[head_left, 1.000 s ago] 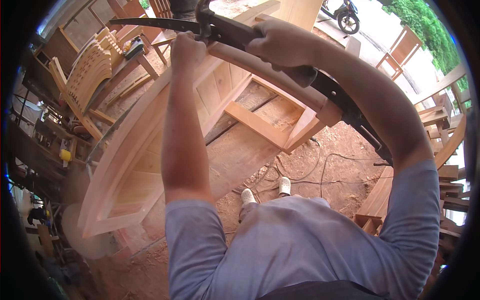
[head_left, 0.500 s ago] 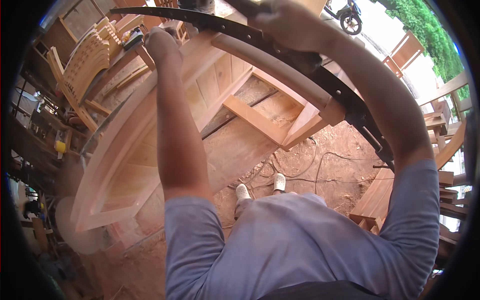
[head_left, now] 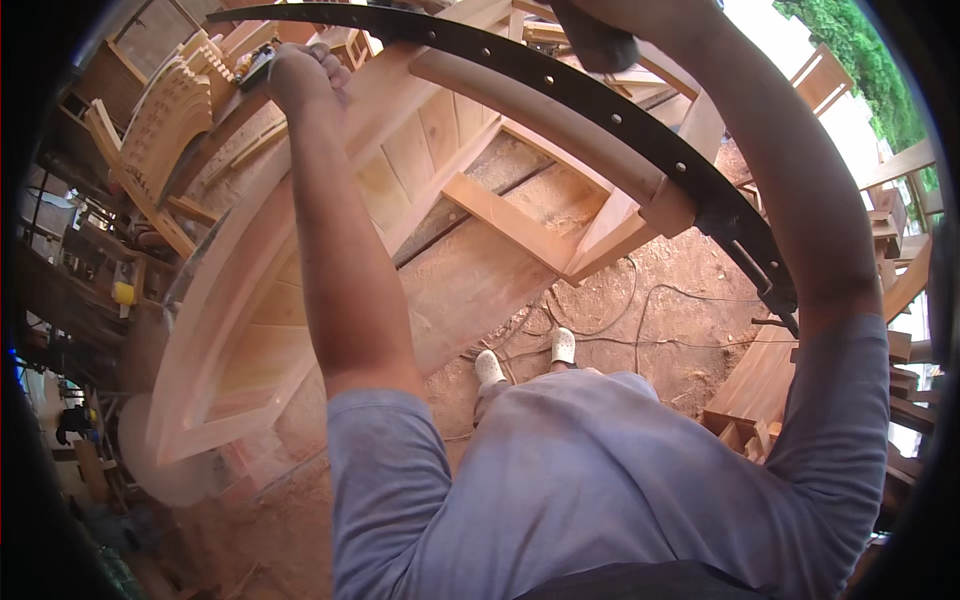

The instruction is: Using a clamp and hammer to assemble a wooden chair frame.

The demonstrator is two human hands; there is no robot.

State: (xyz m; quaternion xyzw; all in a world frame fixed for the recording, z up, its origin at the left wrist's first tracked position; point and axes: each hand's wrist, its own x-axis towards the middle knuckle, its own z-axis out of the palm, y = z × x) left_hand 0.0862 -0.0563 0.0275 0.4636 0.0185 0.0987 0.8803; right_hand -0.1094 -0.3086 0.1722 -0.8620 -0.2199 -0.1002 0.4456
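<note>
A long black metal bar clamp (head_left: 548,79) with a row of holes crosses the top of the view, its outline bent by the lens. Alongside it runs a rounded wooden rail (head_left: 540,120) with a square block at its right end. My right hand (head_left: 655,14), partly cut off by the top edge, is closed round a dark, blunt-ended tool (head_left: 597,36) whose kind I cannot tell. My left hand (head_left: 308,76) has curled fingers above the far part of a panelled wooden frame (head_left: 222,290); what they hold, if anything, is hidden.
A wooden cross piece (head_left: 510,228) joins the frame's near right corner. Black cables (head_left: 640,300) lie on the dusty ground by my feet. Slatted chair backs (head_left: 165,130) stand at the left, and stacked timber (head_left: 755,390) lies at the right.
My right hand has moved up and right with the dark tool, away from the bar. My left hand has shifted slightly left. The wooden frame stays about where it was.
</note>
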